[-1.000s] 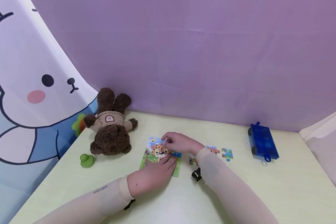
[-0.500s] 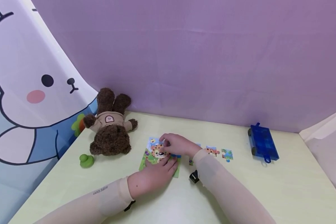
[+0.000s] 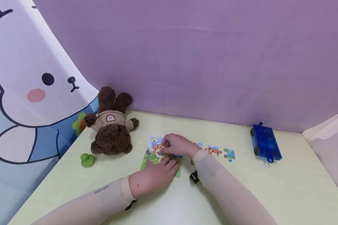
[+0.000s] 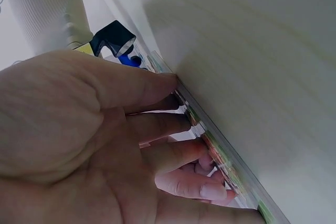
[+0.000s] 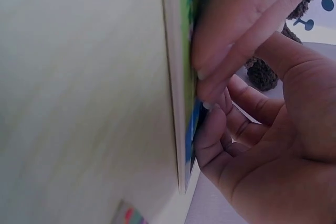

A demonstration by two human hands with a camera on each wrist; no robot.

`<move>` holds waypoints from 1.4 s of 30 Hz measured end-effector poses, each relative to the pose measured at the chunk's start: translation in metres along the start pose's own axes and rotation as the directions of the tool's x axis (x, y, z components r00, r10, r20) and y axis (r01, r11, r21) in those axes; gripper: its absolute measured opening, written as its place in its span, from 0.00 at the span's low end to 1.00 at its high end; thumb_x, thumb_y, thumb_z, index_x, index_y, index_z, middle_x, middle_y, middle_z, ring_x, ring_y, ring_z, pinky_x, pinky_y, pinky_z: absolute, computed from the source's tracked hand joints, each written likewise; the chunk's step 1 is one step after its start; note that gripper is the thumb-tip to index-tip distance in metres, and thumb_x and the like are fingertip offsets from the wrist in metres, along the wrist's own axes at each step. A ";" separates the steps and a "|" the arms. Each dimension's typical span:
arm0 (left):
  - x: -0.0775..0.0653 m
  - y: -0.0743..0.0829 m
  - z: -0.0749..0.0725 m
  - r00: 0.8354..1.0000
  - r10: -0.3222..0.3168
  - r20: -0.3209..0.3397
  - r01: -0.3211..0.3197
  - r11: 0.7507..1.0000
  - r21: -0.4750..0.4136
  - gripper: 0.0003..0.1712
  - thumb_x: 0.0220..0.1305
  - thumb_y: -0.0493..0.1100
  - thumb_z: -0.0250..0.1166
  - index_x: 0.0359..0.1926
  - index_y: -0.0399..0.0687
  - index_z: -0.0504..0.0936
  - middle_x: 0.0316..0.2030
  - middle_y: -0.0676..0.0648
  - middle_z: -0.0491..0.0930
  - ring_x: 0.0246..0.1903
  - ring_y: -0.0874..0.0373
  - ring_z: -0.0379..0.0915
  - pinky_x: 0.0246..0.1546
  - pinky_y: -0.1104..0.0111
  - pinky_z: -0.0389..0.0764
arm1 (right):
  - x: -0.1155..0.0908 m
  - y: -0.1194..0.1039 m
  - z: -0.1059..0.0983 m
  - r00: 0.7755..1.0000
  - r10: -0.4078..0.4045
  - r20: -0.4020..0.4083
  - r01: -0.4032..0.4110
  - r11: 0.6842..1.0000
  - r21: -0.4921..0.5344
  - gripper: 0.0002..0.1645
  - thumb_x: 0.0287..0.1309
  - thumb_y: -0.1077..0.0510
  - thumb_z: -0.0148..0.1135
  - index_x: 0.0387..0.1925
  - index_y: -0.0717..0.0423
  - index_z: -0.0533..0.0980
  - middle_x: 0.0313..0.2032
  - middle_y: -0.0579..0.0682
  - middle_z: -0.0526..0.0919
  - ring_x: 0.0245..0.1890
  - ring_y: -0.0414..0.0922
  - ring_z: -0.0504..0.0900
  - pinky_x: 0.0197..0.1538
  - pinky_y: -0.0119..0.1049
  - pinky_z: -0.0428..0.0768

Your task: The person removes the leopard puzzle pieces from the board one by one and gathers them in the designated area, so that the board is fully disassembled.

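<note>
A puzzle board [image 3: 146, 162] with a cartoon leopard on a green and blue scene lies flat in the middle of the table. Across its lower right part my left hand [image 3: 156, 178] rests with straight, spread fingers, the tips pressing along the board in the left wrist view. My right hand [image 3: 181, 145] is over the board's upper right, thumb and index finger pinching a small puzzle piece against the leopard's face. Most of that piece is hidden by the fingers. In the right wrist view, the right thumb [image 5: 210, 135] is close beside the left fingertips.
Loose puzzle pieces lie right of the board, including a leopard-patterned piece [image 3: 212, 151] and a blue-green piece [image 3: 229, 154]. Farther right stands a translucent blue toy wagon [image 3: 266, 143]. On the left are a brown plush toy [image 3: 112, 139] and a green rubber duck [image 3: 87, 160]. A purple cloth [image 3: 186, 62] hangs behind.
My right hand has shifted slightly over the board, its fingers drawing closer together, and now covers more of the leopard's face. The left hand has stayed in place.
</note>
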State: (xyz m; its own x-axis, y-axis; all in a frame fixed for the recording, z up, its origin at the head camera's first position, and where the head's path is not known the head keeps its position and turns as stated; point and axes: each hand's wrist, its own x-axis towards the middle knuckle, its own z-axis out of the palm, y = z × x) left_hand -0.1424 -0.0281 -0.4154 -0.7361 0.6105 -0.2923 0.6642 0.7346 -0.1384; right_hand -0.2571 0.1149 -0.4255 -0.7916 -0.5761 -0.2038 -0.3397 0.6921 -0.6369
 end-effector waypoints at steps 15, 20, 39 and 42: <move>-0.002 0.000 -0.001 1.000 0.007 -0.008 -0.007 1.000 0.027 0.34 0.82 0.43 0.56 0.84 0.54 0.61 0.85 0.51 0.58 0.84 0.49 0.57 0.50 0.28 0.85 | -0.001 -0.003 0.001 0.999 0.041 0.007 -0.041 0.999 0.035 0.18 0.63 0.48 0.77 0.46 0.54 0.80 0.38 0.47 0.83 0.37 0.43 0.79 0.45 0.36 0.80; -0.002 -0.001 -0.001 1.000 0.011 0.005 -0.011 0.999 0.033 0.35 0.83 0.44 0.55 0.85 0.54 0.59 0.85 0.51 0.56 0.84 0.49 0.55 0.51 0.29 0.84 | -0.001 -0.004 0.001 0.998 0.062 0.010 -0.063 0.998 0.031 0.20 0.63 0.47 0.77 0.47 0.54 0.80 0.38 0.46 0.83 0.37 0.43 0.79 0.47 0.37 0.80; 0.000 -0.001 -0.002 1.000 0.001 0.024 -0.001 1.000 0.028 0.34 0.84 0.45 0.52 0.85 0.56 0.59 0.86 0.52 0.55 0.85 0.50 0.53 0.50 0.28 0.84 | -0.001 -0.002 0.001 0.996 0.092 -0.002 -0.092 0.995 0.024 0.22 0.62 0.43 0.77 0.45 0.53 0.81 0.37 0.46 0.85 0.35 0.42 0.81 0.48 0.38 0.82; 0.000 -0.001 -0.002 1.000 0.006 0.016 -0.007 0.999 0.045 0.34 0.84 0.44 0.53 0.85 0.55 0.59 0.86 0.52 0.55 0.85 0.50 0.54 0.49 0.29 0.85 | 0.000 0.000 0.001 0.995 0.096 0.005 -0.096 0.995 0.039 0.23 0.61 0.43 0.77 0.46 0.53 0.80 0.36 0.46 0.85 0.35 0.42 0.80 0.46 0.37 0.82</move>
State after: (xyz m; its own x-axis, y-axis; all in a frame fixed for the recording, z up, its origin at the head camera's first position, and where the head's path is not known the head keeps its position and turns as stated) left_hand -0.1429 -0.0284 -0.4131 -0.7297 0.6103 -0.3084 0.6746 0.7162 -0.1787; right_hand -0.2569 0.1146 -0.4267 -0.8178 -0.5094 -0.2677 -0.2424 0.7268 -0.6427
